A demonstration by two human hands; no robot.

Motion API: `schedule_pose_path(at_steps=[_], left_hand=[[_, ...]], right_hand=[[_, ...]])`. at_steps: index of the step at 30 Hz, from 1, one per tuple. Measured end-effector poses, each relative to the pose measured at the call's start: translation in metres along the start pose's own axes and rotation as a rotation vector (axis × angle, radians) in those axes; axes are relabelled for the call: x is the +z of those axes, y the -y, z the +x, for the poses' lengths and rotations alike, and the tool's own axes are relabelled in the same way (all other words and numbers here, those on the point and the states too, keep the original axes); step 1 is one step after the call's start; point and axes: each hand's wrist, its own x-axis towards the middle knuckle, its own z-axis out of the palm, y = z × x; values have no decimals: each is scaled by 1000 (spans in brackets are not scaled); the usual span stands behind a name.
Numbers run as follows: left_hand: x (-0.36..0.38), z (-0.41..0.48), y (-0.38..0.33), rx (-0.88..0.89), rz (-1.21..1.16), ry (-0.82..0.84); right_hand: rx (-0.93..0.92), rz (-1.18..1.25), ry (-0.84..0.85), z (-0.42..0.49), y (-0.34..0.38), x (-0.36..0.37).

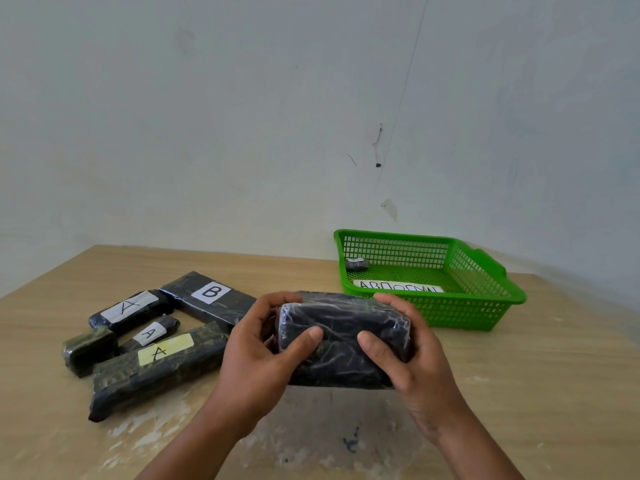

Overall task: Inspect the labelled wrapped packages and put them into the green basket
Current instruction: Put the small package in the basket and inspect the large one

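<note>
A black wrapped package (343, 341) is held above the table between both hands, no label showing on the side facing me. My left hand (256, 362) grips its left end, thumb on the front. My right hand (405, 355) grips its right end the same way. On the table to the left lie several wrapped packages: one marked B (207, 299), a long one with a yellow A label (156, 365), two smaller ones marked A (128, 310) (150, 334), and one with no visible label (88, 348). The green basket (491, 306) stands at the back right.
Inside the basket lie one small dark package (356, 264) and a white paper strip with handwritten letters (398, 287). The wooden table (519, 393) has pale scuffs and a blue stain near its front. A grey wall rises behind it.
</note>
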Motion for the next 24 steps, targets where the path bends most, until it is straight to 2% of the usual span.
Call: schedule_pose_path(at_steps=[11,16,20,24], left_hand=[[0,-1,8,39,35,2],[3,-2,5,93,73,-27],[0,2,2,92,-79,-45],[-2,4,-4,46,-243,-1]], right_hand=[[15,16,40,1,-2,-6],[29,1,-12,4,-5,-7],[62,111,-91,7,-10,-3],[122,282,-63,9,-9,-1]])
